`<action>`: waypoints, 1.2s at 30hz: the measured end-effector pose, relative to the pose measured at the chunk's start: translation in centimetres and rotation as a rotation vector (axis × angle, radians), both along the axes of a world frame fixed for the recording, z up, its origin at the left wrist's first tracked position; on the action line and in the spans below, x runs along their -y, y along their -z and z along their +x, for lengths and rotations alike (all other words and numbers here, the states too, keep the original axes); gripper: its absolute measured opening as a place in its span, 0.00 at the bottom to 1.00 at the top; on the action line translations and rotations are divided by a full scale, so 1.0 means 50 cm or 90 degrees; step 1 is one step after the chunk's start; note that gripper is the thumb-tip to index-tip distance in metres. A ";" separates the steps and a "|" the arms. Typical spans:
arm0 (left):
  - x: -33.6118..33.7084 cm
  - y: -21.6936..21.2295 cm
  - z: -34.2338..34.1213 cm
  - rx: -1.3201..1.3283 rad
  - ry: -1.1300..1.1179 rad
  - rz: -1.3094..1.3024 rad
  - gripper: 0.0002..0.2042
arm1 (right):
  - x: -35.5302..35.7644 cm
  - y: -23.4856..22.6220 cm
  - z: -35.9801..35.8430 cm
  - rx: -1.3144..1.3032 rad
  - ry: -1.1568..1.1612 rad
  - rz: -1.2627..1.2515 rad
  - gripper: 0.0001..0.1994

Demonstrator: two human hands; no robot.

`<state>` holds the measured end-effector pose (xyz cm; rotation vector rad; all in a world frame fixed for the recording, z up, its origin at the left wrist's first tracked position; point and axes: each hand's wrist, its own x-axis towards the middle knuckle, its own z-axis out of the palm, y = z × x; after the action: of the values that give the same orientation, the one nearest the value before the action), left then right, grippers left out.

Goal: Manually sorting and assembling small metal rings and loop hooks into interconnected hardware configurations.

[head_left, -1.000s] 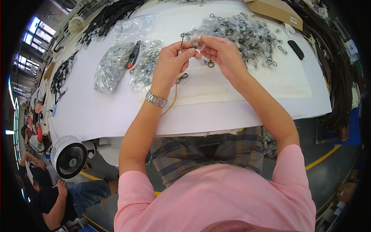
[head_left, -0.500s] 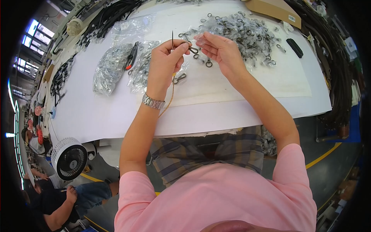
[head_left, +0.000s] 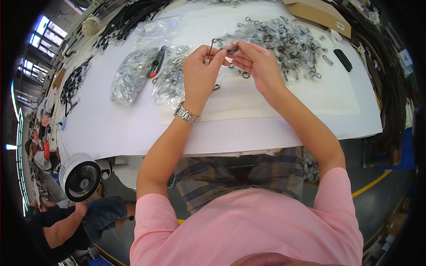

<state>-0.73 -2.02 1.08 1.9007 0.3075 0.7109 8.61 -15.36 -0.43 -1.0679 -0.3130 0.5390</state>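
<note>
My left hand [head_left: 202, 73], with a metal watch at its wrist, is closed over the worktable. A thin dark metal rod [head_left: 211, 49] with a loop-like upper end stands up from its fingers. My right hand [head_left: 262, 66] pinches a small dark metal hook [head_left: 232, 48] in clear plastic, and the left thumb and fingertips meet it there. The hook's exact shape is partly hidden by fingers. Behind and right of my hands spreads a pile of dark metal hooks with rings [head_left: 288, 42], many in clear plastic. More wrapped pieces [head_left: 171, 73] lie left of my left wrist.
A full clear bag [head_left: 129, 82] lies at the left, with a utility knife [head_left: 157, 62] against it. Toward the right are a black oblong object [head_left: 343, 60] and a cardboard box [head_left: 317, 15]. A white fan [head_left: 80, 177] stands by the table's near left edge; another person [head_left: 71, 221] is beyond.
My hands have come together, their fingertips now meeting at the wrapped hook. The left hand has shifted right. The pointed rod and yellowish cord seen upright at it before no longer show that way.
</note>
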 end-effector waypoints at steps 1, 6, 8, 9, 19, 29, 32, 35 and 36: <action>0.000 0.000 0.000 0.000 -0.001 0.001 0.09 | 0.002 0.000 0.001 0.000 -0.001 0.001 0.16; -0.001 0.000 0.013 -0.049 0.041 -0.046 0.11 | 0.005 0.008 0.014 -0.008 -0.011 0.004 0.16; -0.006 0.000 0.015 -0.034 0.039 -0.069 0.11 | -0.003 0.009 0.017 -0.014 -0.024 0.016 0.16; -0.011 0.004 0.012 -0.017 0.040 -0.099 0.12 | -0.011 0.011 0.015 -0.020 -0.035 0.021 0.16; -0.014 0.001 0.017 0.083 0.195 -0.247 0.12 | 0.029 0.059 0.111 0.076 -0.065 0.001 0.15; -0.068 -0.001 -0.007 0.081 0.318 -0.343 0.06 | 0.022 0.053 0.136 0.228 -0.198 -0.148 0.29; -0.063 0.000 -0.005 0.059 0.283 -0.313 0.05 | 0.019 0.044 0.121 0.247 -0.217 -0.175 0.27; -0.049 -0.006 -0.011 0.056 0.231 -0.306 0.05 | 0.011 0.015 0.083 0.228 -0.178 -0.174 0.21; -0.047 -0.007 -0.015 0.068 0.220 -0.335 0.05 | 0.012 0.012 0.084 0.227 -0.180 -0.174 0.21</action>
<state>-1.49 0.32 1.45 1.3629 0.0798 0.4400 12.82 -15.95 -1.04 -1.3979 -0.7274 0.6547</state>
